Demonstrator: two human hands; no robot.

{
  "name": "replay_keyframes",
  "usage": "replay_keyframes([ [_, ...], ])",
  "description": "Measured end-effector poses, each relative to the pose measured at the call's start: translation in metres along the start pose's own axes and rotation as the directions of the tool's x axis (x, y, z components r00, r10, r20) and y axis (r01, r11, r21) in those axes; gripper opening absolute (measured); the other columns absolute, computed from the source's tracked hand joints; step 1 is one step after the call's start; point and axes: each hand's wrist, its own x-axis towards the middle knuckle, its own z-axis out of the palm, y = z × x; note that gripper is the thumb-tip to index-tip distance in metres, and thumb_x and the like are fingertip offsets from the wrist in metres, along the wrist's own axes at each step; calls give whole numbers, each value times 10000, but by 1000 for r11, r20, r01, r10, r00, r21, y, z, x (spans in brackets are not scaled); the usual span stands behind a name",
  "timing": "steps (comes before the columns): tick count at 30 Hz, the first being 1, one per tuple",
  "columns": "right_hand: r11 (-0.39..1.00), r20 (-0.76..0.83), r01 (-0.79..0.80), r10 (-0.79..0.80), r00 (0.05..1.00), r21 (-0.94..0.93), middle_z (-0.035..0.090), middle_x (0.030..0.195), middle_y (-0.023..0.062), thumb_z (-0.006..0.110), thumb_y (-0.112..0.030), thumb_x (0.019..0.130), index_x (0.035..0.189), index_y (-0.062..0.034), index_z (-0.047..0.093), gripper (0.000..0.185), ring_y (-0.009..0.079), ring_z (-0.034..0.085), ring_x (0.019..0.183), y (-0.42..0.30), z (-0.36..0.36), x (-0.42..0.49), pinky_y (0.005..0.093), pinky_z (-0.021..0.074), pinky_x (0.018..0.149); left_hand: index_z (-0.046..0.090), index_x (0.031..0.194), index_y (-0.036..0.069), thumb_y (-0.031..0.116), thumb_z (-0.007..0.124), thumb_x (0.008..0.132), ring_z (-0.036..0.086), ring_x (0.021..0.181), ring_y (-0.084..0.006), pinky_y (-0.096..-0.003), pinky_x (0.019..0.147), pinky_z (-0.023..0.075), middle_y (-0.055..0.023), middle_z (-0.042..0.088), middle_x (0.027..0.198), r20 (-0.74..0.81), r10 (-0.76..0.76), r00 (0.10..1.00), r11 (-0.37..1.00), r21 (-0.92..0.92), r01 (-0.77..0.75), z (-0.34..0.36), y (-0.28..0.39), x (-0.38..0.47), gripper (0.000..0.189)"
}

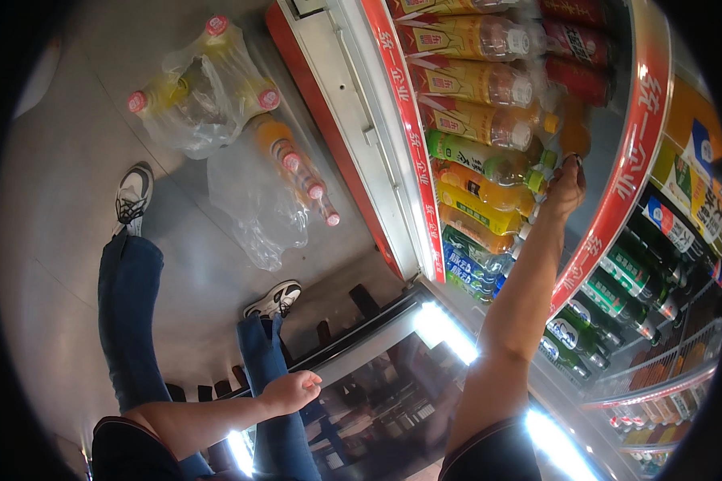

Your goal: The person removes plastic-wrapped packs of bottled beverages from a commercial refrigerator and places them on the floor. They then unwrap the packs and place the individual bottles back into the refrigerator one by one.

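My right hand (565, 187) reaches between two shelves of a drinks cooler, its fingers curled beside the green cap of a green tea bottle (499, 165). A blurred bottle of orange-brown drink (574, 127) meets my fingertips; whether I grip it cannot be made out. Below that hand stand an orange drink bottle (481, 189) and a yellow-labelled bottle (478, 209). Several yellow-and-red labelled bottles (466, 84) line the same shelf. Held low in front of my leg, my left hand (292, 392) has its fingers curled in, with nothing visible in it.
On the floor are a plastic-wrapped pack of bottles with red caps (204, 102) and several orange drink bottles (277, 141) with torn clear film (259, 198). The upper shelf's red front edge (629, 162) borders my right forearm. Green glass bottles (614, 300) stand on the right.
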Motion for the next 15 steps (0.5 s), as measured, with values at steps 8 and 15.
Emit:
replay_keyframes([
  [8, 878, -6, 18, -24, 1000, -479, 595, 714, 28, 623, -369, 800, 985, -18, 653, 399, 122, 520, 625, 10, 25, 60, 261, 429, 619, 592, 1095, 108, 357, 525, 869, 627, 970, -235, -325, 822, 488, -71, 662, 1036, 35, -50, 998, 996, -69, 52, 2, 7, 6, 343],
  [15, 807, 398, 473, -328, 857, -354, 622, 806, 62, 588, -409, 832, 1030, -14, 642, 445, 135, 564, 688, 50, 30, 90, 254, 456, 630, 581, 1120, 95, 359, 498, 888, 622, 982, -235, -314, 843, 483, -85, 652, 1070, 63, -72, 995, 995, -71, 77, -7, 15, 6, 361],
])
